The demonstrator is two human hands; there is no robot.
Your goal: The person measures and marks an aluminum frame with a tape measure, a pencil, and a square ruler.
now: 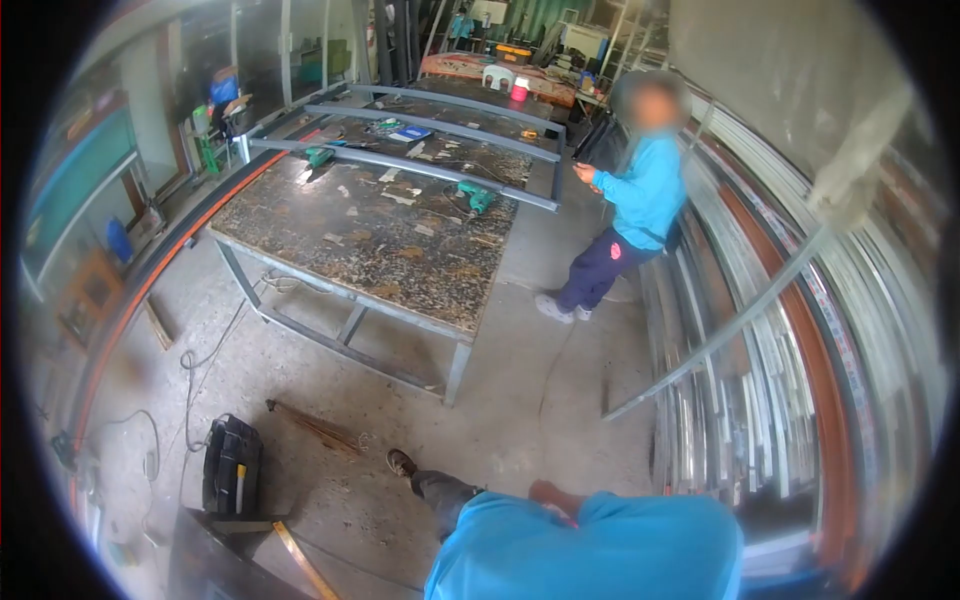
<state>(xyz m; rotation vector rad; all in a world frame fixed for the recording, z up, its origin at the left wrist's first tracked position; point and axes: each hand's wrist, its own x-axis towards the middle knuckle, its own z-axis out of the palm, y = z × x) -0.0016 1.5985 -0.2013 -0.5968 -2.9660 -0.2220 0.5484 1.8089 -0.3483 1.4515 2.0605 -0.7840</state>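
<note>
Long grey aluminium profile (720, 335) runs on a slant from low by the floor up to your right hand (848, 195), which is raised high at the right and grips its upper end, blurred but with the fingers closed round the metal. Your left hand is out of view, so you cannot tell how its fingers stand. Beside the profile, a rack of stacked silver and brown metal lengths (800, 400) fills the right wall. Your blue sleeve or shoulder (590, 550) shows at the bottom edge, with one dark shoe (401, 462) on the concrete floor (500, 420). Ahead stands a worn, speckled desk (370, 240) carrying a grey metal frame (440, 130) and a green power tool (477, 197). Just past its far corner another person in a blue top (640, 190) stands near the rack. A black toolbox (232, 465) lies on the floor at the left
</note>
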